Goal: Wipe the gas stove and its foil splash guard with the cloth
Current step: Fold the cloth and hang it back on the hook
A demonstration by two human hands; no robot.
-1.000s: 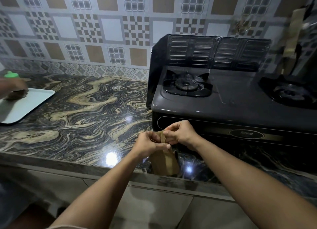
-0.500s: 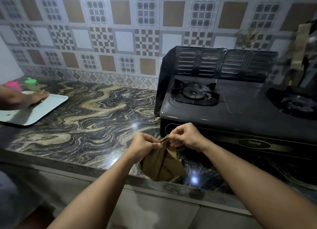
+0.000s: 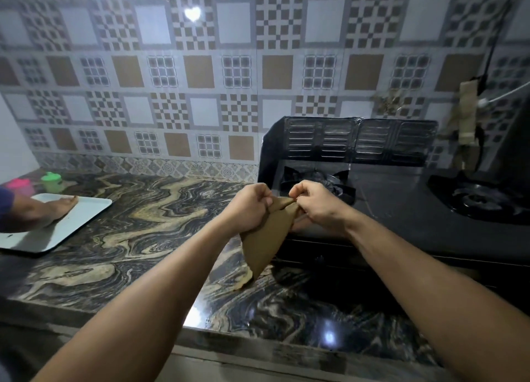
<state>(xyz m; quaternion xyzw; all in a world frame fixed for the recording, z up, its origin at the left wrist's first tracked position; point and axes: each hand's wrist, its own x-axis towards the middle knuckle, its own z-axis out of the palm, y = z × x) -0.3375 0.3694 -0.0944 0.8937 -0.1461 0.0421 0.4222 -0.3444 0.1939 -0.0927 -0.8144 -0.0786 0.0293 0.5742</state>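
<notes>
Nearest, both forearms reach forward over the marbled counter point(image 3: 120, 238) edge, bent slightly inward so the hands meet in the middle. The left hand point(image 3: 251, 207) and right hand point(image 3: 318, 207) each pinch the top edge of the brown cloth point(image 3: 265, 238), knuckles up and fists nearly touching. The cloth hangs from them in a loose point whose tip reaches down to the counter; I judge it is held up this way to open or refold it before wiping, which has not yet begun. Just behind the hands sits the dark gas stove point(image 3: 401, 209), its left burner point(image 3: 338, 181) partly hidden by the right hand. At the far edge stands the ribbed splash guard point(image 3: 358, 141). Far left, another person's hand point(image 3: 57, 207) rests on a white tray point(image 3: 83, 215).
</notes>
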